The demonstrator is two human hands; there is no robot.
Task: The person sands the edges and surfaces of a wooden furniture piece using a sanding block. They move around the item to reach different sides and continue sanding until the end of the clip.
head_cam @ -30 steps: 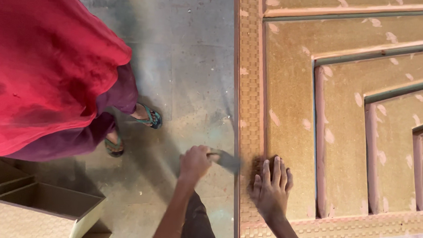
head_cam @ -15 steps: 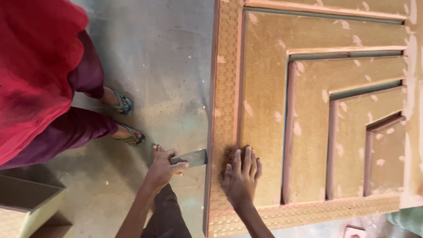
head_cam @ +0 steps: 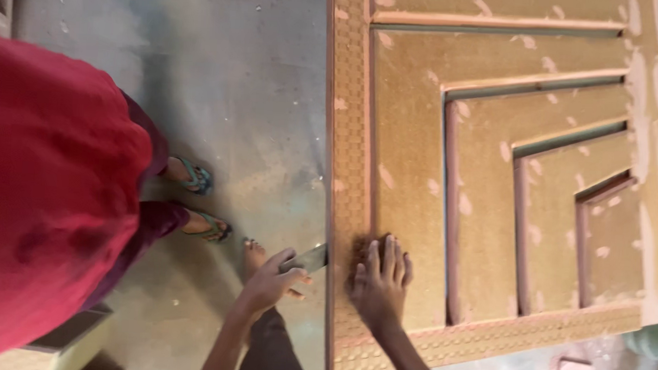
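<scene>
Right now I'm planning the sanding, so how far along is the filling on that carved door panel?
Looks done: pale filler patches dot most of the door panel, across the stepped frames and the right edge. In hand: the left hand holds a flat metal scraper against the panel's patterned edge, while the right hand lies flat on the face. Left: the patches look rough and unsanded.

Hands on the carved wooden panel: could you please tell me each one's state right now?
Left hand: closed around a flat metal scraper blade.
Right hand: open, flat on the carved wooden panel.
</scene>
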